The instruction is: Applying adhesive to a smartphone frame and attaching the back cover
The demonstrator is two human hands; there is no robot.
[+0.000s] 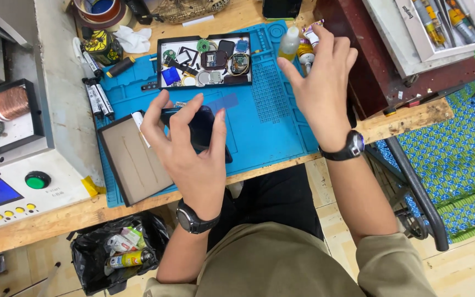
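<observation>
1. Blue silicone work mat (281,129) covers the middle of a wooden counter (413,113), seen from above. At the far left sits a grey machine (23,192) with a green button and a small blue screen.
2. Left of centre, a shallow brown tray (133,165) lies on the mat, its near corner just over the counter's front edge. A knock from the wrist could likely tip it off.
3. The left hand (191,146) holds a dark phone (202,127) just above the mat at the frame's centre. The fingers are spread and curled round its edges, gripping by the tips only. That light hold is the main risk: the phone could slip and strike the mat or tray.
4. Above it, a black parts tray (204,60) holds small loose components, close enough to be scattered by a sweeping hand.
5. Right of centre, the right hand (322,82) hovers open, fingers apart and holding nothing, just beside a small yellowish bottle (289,44). A careless reach could topple it and spill liquid toward the parts.
6. At the upper right, a dark red box (375,77) carries a white tool tray (430,49).
</observation>
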